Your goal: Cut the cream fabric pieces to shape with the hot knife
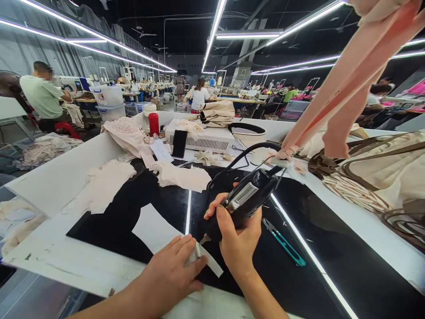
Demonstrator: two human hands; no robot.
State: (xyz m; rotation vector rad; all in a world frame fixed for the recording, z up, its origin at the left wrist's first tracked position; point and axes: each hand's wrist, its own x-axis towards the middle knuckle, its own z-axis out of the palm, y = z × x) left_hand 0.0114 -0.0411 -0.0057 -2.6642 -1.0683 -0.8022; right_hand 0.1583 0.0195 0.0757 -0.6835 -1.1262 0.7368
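Note:
My right hand [239,239] is wrapped round a black corded hand tool [244,199] with a silver plate on its side and a narrow metal tip. The tip points down at the edge of a white curved piece [154,228], paper or cloth, close beside my left fingertips. My left hand [172,270] lies on that piece, fingers stretched out and pressing it to the black board [116,235]. A narrow end of the piece shows past my fingers, near the tool's tip. Teal thread snips [285,243] lie on the board to the right of my right hand.
Pink cloth strips [345,79] hang from above to the tool's cord. Stacked beige cut pieces [181,175], a phone [179,144] and a red bottle [153,124] stand or lie farther back. Brown-edged fabric [392,168] is piled at right. Other people work at sewing tables beyond.

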